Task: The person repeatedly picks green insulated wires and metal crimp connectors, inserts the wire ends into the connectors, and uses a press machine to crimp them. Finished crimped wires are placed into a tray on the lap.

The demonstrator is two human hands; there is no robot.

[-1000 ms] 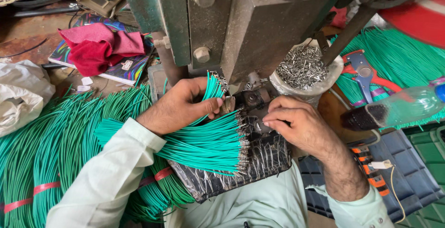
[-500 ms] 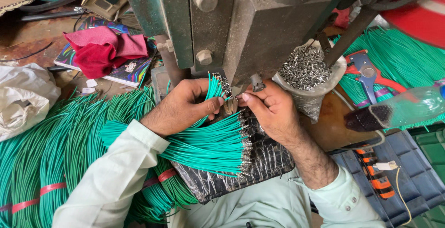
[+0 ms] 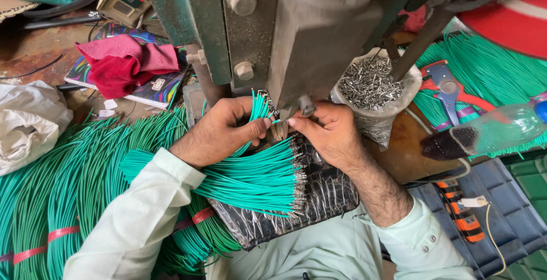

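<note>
My left hand [image 3: 219,132] grips a small bunch of green wires [image 3: 259,109] under the grey-green press machine [image 3: 296,35]. My right hand [image 3: 325,135] pinches a single wire end at the press's lower tip, fingertips almost touching the left thumb. Below both hands a fan of green wires with metal terminal ends [image 3: 256,180] lies across a dark shiny pad [image 3: 319,200] on my lap.
A plastic bag of small metal terminals [image 3: 370,86] sits right of the press. Large bundles of green wire [image 3: 62,189] lie left, more at the right [image 3: 490,69]. A red cloth [image 3: 122,63], red-handled pliers [image 3: 450,89], a plastic bottle [image 3: 490,132] and a dark crate [image 3: 501,217] surround them.
My right hand has moved up and left from the fan of wires to the press tip, meeting my left hand. The left hand has stayed in place holding its bunch.
</note>
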